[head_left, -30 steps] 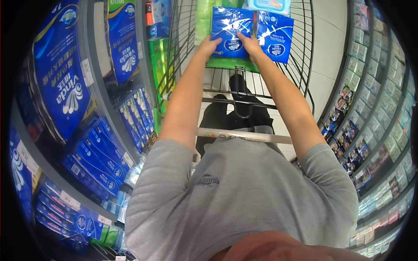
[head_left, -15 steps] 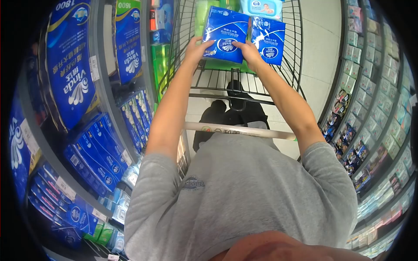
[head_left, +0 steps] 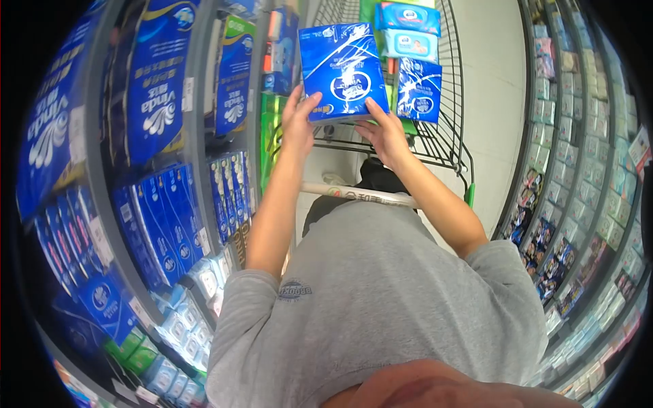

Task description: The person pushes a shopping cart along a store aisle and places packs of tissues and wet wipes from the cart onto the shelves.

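A blue plastic-wrapped Vinda tissue pack [head_left: 340,58] is between my two hands, tilted, over the near left part of a wire shopping cart [head_left: 435,151]. My left hand [head_left: 298,122] grips its lower left corner. At the lower right corner, my right hand [head_left: 386,132] has its thumb on the front and its other fingers underneath. Just to the right, a second blue tissue pack [head_left: 416,102] lies in the cart. Beyond that are a light blue wipes pack [head_left: 410,46] and a darker blue wipes pack [head_left: 408,18], with green packaging partly hidden beside them.
The cart's pale handle [head_left: 360,194] crosses in front of my grey shirt. On the left, close shelves hold large blue Vinda packs [head_left: 160,102] and wipes. Shelves of small packets [head_left: 551,112] line the right side. Pale floor tiles [head_left: 486,102] run between cart and shelves.
The held tissue pack has come up and left, away from the second pack, and looks larger. My right hand has shifted to its lower corner. The view has turned, showing both wipes packs more fully.
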Motion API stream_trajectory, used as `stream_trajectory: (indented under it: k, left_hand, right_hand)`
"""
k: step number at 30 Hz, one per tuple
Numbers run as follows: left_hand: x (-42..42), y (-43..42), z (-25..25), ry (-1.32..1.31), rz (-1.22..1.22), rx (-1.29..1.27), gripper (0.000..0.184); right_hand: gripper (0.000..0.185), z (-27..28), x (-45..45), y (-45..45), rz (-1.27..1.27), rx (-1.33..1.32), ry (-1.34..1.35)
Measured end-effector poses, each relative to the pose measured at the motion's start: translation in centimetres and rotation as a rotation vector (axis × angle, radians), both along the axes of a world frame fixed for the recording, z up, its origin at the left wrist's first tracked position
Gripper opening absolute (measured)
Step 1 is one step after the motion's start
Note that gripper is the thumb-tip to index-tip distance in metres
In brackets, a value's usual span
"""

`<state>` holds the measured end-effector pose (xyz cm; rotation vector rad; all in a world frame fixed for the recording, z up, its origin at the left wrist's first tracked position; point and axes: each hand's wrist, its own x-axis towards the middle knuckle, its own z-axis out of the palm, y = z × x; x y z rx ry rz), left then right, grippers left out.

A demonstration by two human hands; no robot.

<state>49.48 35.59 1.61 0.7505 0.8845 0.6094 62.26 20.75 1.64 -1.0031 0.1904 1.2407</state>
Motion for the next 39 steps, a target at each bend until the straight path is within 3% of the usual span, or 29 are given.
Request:
stream_trajectory:
  k: [2,6,8,10,11,12,14,17,20,21,23,25,26,29,34,39]
  left_hand:
    - [-1.1,-1.6,2.9,-0.113,-0.051,0.056,0.070]
    - [-5.1,-3.6,7.1,-0.134,-0.124,0.315,0.075]
    - [-9.6,-3.1,7.9,-0.167,-0.144,0.274,0.075]
    - [-14.2,-1.7,9.9,-0.319,-0.064,0.258,0.077]
    - [-16.0,-1.4,13.0,-0.183,0.005,0.332,0.083]
    - [-18.3,-0.6,15.5,-0.299,0.056,0.271,0.083]
    - [-24.2,1.0,18.3,-0.385,-0.069,0.316,0.078]
    - [-32.3,-0.7,21.8,0.116,-0.118,0.486,0.069]
    - [-35.6,-4.0,26.5,0.540,-0.161,0.612,0.088]
    - [-38.6,-4.7,25.5,0.565,-0.094,0.695,0.093]
    - [-39.6,-8.3,29.4,0.671,0.044,0.745,0.091]
    - [-41.0,-10.3,31.0,0.646,0.271,0.804,0.085]
    - [-40.8,-11.4,32.7,0.487,0.389,0.803,0.072]
    - [-42.8,-12.8,36.0,0.377,0.664,0.945,0.054]
    - [-46.1,-13.1,38.1,0.399,0.819,1.025,0.051]
    - [-48.2,-11.8,39.4,0.298,0.924,0.925,0.052]
  right_hand:
    - [0.049,2.5,-0.9,0.6,-0.041,0.059,-0.065]
    - [0.050,5.6,-2.0,1.0,-0.035,0.252,-0.158]
    - [0.056,8.0,-2.8,0.6,0.013,0.343,-0.179]
    - [0.061,8.6,-3.6,0.1,0.098,0.380,-0.159]
    - [0.063,8.8,-4.2,0.0,0.165,0.405,-0.175]
    - [0.065,10.4,-5.4,0.2,0.213,0.447,-0.237]
    - [0.066,11.4,-7.9,0.9,0.355,0.523,-0.291]
    - [0.068,13.2,-12.5,2.9,0.562,0.568,-0.284]
    - [0.074,15.7,-13.7,5.8,0.806,0.650,-0.413]
    - [0.079,17.8,-15.9,6.6,0.868,0.684,-0.521]
    - [0.089,22.7,-18.7,8.8,0.934,0.836,-0.769]
    - [0.092,27.5,-21.2,10.3,0.852,1.014,-0.952]
    - [0.093,28.8,-21.6,11.5,0.822,1.068,-0.921]
    - [0.093,31.5,-25.8,13.1,0.666,1.288,-0.624]
    - [0.074,32.7,-32.7,11.7,0.871,1.235,-0.668]
    - [0.079,37.1,-35.9,14.2,0.897,1.220,-0.750]
